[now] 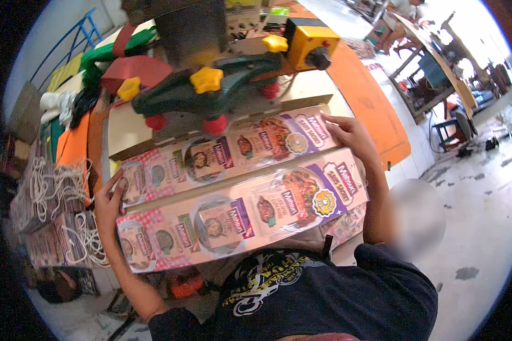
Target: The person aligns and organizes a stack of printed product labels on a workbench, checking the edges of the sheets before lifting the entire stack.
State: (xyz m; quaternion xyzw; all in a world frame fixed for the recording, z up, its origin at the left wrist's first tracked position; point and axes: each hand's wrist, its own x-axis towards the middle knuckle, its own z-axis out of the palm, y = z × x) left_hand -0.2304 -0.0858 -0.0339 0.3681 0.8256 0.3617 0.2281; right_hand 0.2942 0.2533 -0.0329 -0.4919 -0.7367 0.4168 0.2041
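To the left of the left hand (108, 196) are at least two piles of flat printed packages (42, 236), with white cord handles (51, 187) looped over them (too tangled to count). The left hand is half closed, its fingertips bent over the left end of the upper printed panel (227, 153), which it has hold of.

Two long panels lie side by side between the hands, pink with food pictures and a purple patch toward the right hand; the lower printed panel (250, 221) is the nearer to the body (whether the two are joined, I cannot tell). Beyond the hands stands one machine with a dark green bracket (170, 94), three yellow star knobs (206, 79) and three red round feet (215, 125). One yellow control box (301, 42) with one black dial (318, 58) sits ahead of the right hand (350, 136).

That hand is also half closed, fingers holding the upper panel's far right corner. Below it, one more printed piece (347, 227) shows from under the lower panel. Just beyond and to its right runs an orange worktop (375, 113).
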